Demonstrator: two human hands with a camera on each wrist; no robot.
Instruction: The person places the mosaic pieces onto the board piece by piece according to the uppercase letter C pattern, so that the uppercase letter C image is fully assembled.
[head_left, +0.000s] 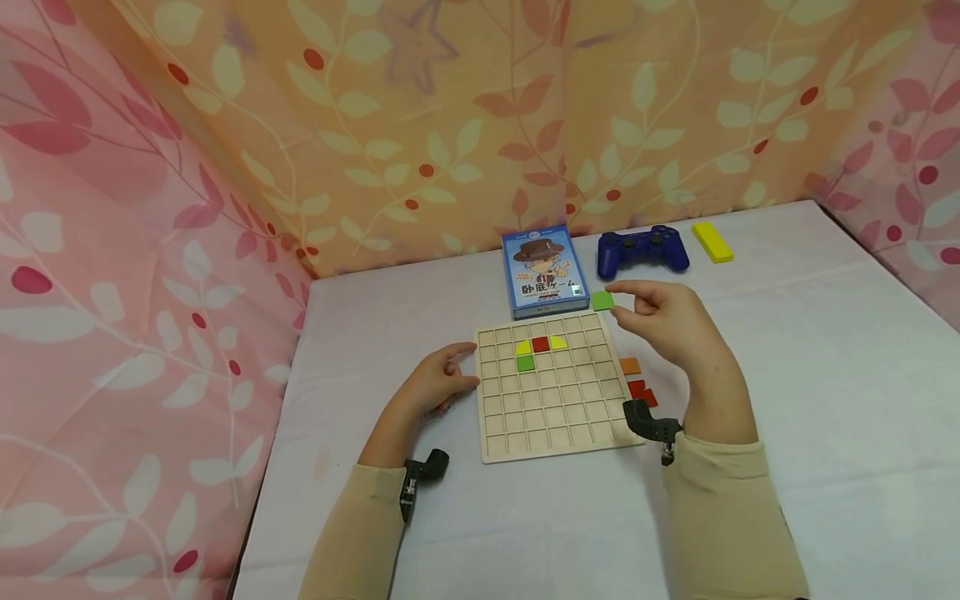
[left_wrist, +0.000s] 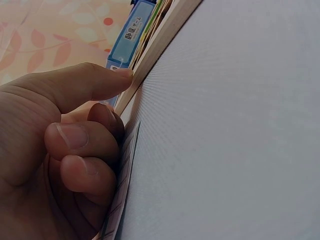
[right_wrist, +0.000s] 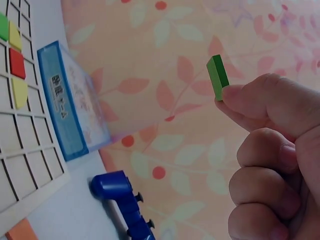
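My right hand (head_left: 667, 321) pinches a small green square tile (head_left: 602, 301) between thumb and index finger. The tile is raised beyond the far right corner of a pale wooden grid board (head_left: 555, 417). In the right wrist view, the green tile (right_wrist: 218, 77) appears edge-on and the other fingers are folded in. At the board's left edge, my left hand (head_left: 438, 379) touches the rim with spread thumb and index fingertips. In the grid, a red square (head_left: 540, 344) sits between a left yellow rounded piece (head_left: 523, 348) and a right one (head_left: 558, 342); a green square (head_left: 526, 363) lies below the left one.
Beyond the board lies a blue game box (head_left: 546, 271). A blue game controller (head_left: 642, 252) and a yellow block (head_left: 712, 242) are to its right. An orange tile (head_left: 630, 366) and red tiles (head_left: 637, 389) lie along the board's right edge. A flat patterned piece (left_wrist: 122, 195) shows below my left hand.
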